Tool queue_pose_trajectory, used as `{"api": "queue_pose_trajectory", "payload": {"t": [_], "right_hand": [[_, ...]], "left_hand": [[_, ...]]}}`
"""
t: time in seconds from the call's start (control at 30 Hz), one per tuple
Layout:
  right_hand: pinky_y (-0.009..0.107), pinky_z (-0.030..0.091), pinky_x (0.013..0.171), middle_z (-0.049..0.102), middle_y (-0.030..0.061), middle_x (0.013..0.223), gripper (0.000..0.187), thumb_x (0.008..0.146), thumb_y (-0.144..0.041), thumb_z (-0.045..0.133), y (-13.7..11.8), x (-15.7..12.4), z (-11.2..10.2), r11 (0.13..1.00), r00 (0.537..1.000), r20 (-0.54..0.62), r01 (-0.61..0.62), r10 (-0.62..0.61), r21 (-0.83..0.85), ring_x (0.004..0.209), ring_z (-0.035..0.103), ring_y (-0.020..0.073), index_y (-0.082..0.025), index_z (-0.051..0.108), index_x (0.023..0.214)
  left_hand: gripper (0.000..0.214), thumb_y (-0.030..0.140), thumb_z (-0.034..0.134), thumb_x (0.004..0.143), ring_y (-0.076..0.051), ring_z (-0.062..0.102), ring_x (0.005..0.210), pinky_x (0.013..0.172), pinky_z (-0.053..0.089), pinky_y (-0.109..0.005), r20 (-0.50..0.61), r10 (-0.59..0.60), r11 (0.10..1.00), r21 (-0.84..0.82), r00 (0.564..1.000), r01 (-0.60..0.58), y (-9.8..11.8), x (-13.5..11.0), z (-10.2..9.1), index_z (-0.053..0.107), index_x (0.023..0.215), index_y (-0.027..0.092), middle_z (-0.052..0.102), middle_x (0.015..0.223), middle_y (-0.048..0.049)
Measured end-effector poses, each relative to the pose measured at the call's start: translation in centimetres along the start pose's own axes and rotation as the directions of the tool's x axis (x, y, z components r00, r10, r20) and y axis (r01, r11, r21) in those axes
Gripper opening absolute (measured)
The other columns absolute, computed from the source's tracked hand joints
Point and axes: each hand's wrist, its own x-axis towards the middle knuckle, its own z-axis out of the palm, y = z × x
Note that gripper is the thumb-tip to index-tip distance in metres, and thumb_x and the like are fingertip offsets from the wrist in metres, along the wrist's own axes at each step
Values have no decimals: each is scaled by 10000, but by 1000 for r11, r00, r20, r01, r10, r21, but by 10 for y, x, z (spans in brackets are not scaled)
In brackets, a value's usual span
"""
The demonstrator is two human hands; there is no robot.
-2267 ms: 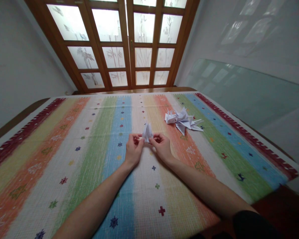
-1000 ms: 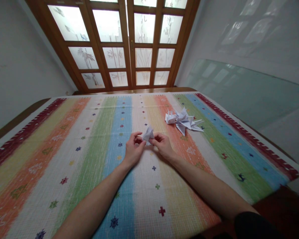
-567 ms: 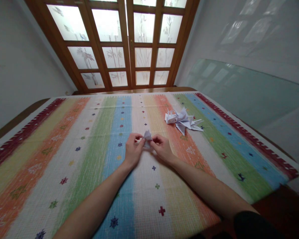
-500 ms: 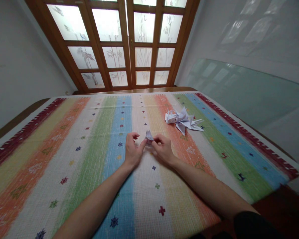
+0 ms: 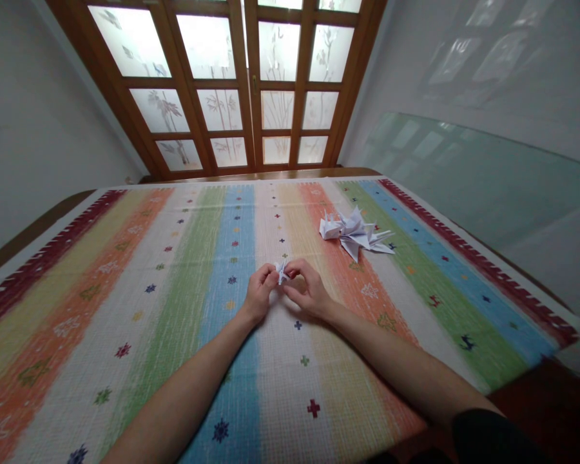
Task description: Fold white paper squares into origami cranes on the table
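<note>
A small piece of folded white paper (image 5: 281,273) is between my two hands, just above the striped tablecloth. My left hand (image 5: 260,291) pinches its left side between thumb and curled fingers. On the other side, my right hand (image 5: 311,290) has its bent index finger and thumb at the paper's right edge, with a gap showing inside their curve. Fingers cover part of the paper, so its exact shape is hard to make out. Farther back on the right lies a cluster of white origami cranes (image 5: 352,232), their pointed wings and tails overlapping.
A striped tablecloth (image 5: 174,322) with small printed motifs covers the table. Beyond the far edge stand wooden doors (image 5: 251,122) with frosted panes. A pale glass panel (image 5: 464,167) leans along the right wall.
My left fingers have closed in on the paper from the left. The paper has turned and shifted slightly left and down. My right thumb and index finger have changed their hold. The cranes stay put.
</note>
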Motion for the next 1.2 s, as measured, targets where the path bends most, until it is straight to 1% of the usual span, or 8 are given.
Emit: {"api": "queue_pose_trajectory", "payload": {"t": [0.2, 0.37, 0.53, 0.7, 0.83, 0.93, 1.03, 1.2], "right_hand": [[329, 468, 762, 587, 23, 891, 208, 815, -389, 609, 5, 1, -3, 980, 987, -14, -155, 158, 128, 832, 572, 185, -235, 538, 936], [314, 450, 731, 574, 11, 835, 173, 792, -361, 629, 5, 1, -3, 988, 991, -23, -129, 132, 82, 792, 553, 176, -227, 538, 853], [299, 443, 692, 576, 5, 782, 113, 833, -325, 559, 3, 1, 0, 980, 974, -106, -196, 199, 45, 734, 553, 161, -213, 550, 816], [272, 430, 613, 562, -13, 682, 179, 839, -366, 557, 2, 4, 2, 948, 936, -157, -304, 316, 95, 639, 535, 146, -209, 556, 754], [264, 431, 570, 575, -14, 630, 256, 805, -436, 582, 11, 8, 0, 885, 850, -266, -397, 454, 243, 599, 532, 144, -209, 550, 689], [266, 446, 565, 578, -18, 618, 307, 745, -491, 630, 21, 13, -3, 799, 768, -289, -441, 571, 408, 575, 531, 136, -207, 545, 667], [255, 450, 547, 580, -21, 625, 330, 674, -497, 694, 26, 16, -7, 690, 702, -254, -450, 666, 567, 569, 534, 127, -203, 545, 665], [260, 461, 551, 597, -23, 651, 297, 660, -449, 723, 30, 17, -16, 599, 686, -180, -441, 705, 669, 605, 564, 137, -211, 550, 699]], "left_hand": [[329, 493, 660, 727, -174, 539, 755, 711, 427, -288, 118, -30, 990, -135, 993, 46, 2, 0, 2, 584, 792, 180, 592, 773, -13], [347, 491, 688, 726, -135, 517, 669, 643, 417, -258, 125, -43, 996, -72, 991, 52, 4, -2, 4, 524, 763, 187, 544, 716, 17], [279, 379, 725, 699, -136, 554, 705, 710, 445, -269, 153, -82, 993, -69, 985, 93, 6, -2, 5, 551, 782, 178, 576, 747, 12], [185, 328, 686, 722, -125, 534, 677, 687, 434, -253, 72, -88, 996, 32, 993, 86, 8, -1, 7, 590, 733, 170, 579, 711, 14], [217, 378, 634, 751, -116, 491, 594, 593, 384, -237, -99, -105, 993, 41, 990, 109, 3, 3, 3, 602, 692, 171, 561, 627, 23], [247, 412, 655, 715, -111, 482, 553, 566, 368, -233, -236, -145, 989, -38, 961, 139, -5, 8, -3, 594, 680, 175, 541, 582, 37], [269, 420, 692, 668, -107, 510, 554, 579, 386, -230, -298, -206, 973, -168, 932, 161, -10, 12, -7, 583, 693, 175, 566, 607, 35], [268, 369, 728, 629, -90, 520, 549, 584, 412, -217, -313, -260, 932, -327, 913, 154, -8, 15, -8, 546, 658, 174, 563, 600, 41]]}}
